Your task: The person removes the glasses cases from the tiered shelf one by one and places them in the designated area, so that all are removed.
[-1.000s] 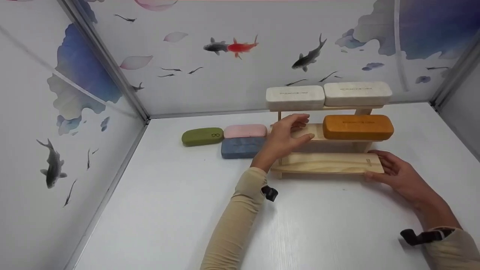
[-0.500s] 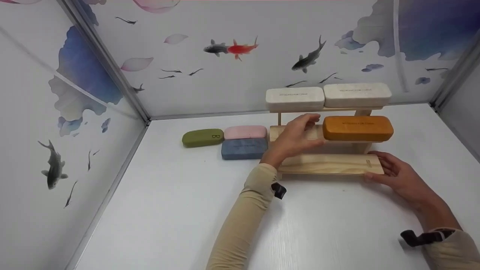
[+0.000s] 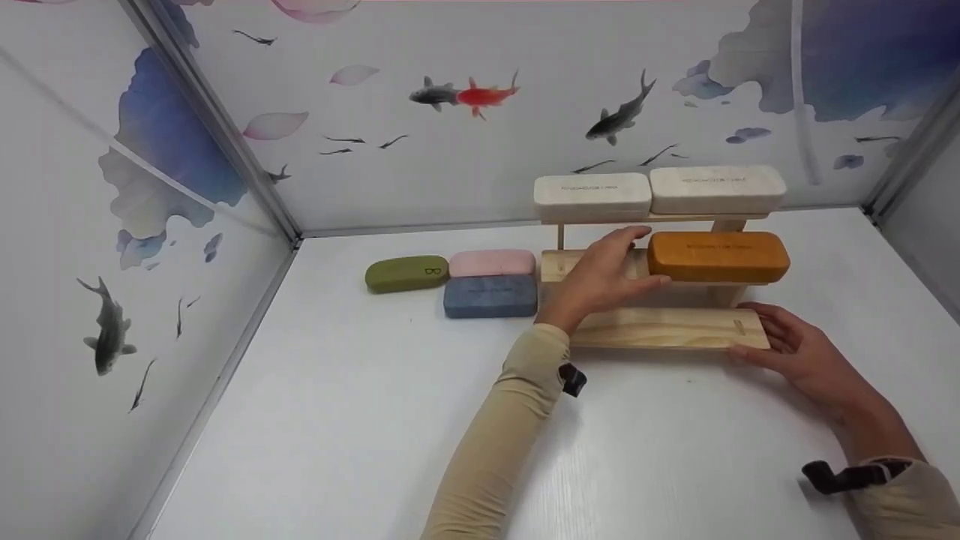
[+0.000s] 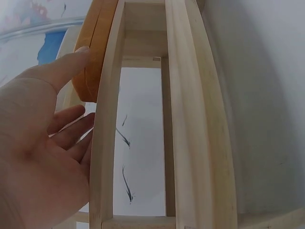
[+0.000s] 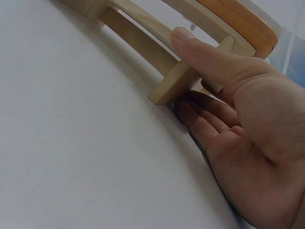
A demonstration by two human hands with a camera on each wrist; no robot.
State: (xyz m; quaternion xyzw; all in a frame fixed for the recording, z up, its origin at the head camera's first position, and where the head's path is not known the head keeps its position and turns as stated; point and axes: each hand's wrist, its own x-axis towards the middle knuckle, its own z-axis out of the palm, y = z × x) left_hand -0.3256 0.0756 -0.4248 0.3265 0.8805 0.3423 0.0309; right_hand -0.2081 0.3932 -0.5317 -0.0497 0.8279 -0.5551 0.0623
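An orange glasses case (image 3: 718,257) lies on the right part of the middle shelf of a three-tier wooden display stand (image 3: 660,328). My left hand (image 3: 600,279) is at its left end, thumb along the front and fingers spread toward the back. In the left wrist view the thumb of my left hand (image 4: 45,143) overlaps the case's front; the other fingers sit below and apart from it, partly behind the shelf. My right hand (image 3: 806,356) holds the stand's lower right end, thumb in front; in the right wrist view its fingers (image 5: 205,117) go behind the side piece.
Two white glasses cases, the left white case (image 3: 592,196) and the right white case (image 3: 718,190), sit on the top shelf. On the table left of the stand lie a green case (image 3: 406,274), a pink case (image 3: 492,263) and a blue case (image 3: 490,297). Printed walls (image 3: 360,180) enclose the table.
My left hand has moved right along the middle shelf, up to the orange glasses case. My right hand has stayed at the stand's right end.
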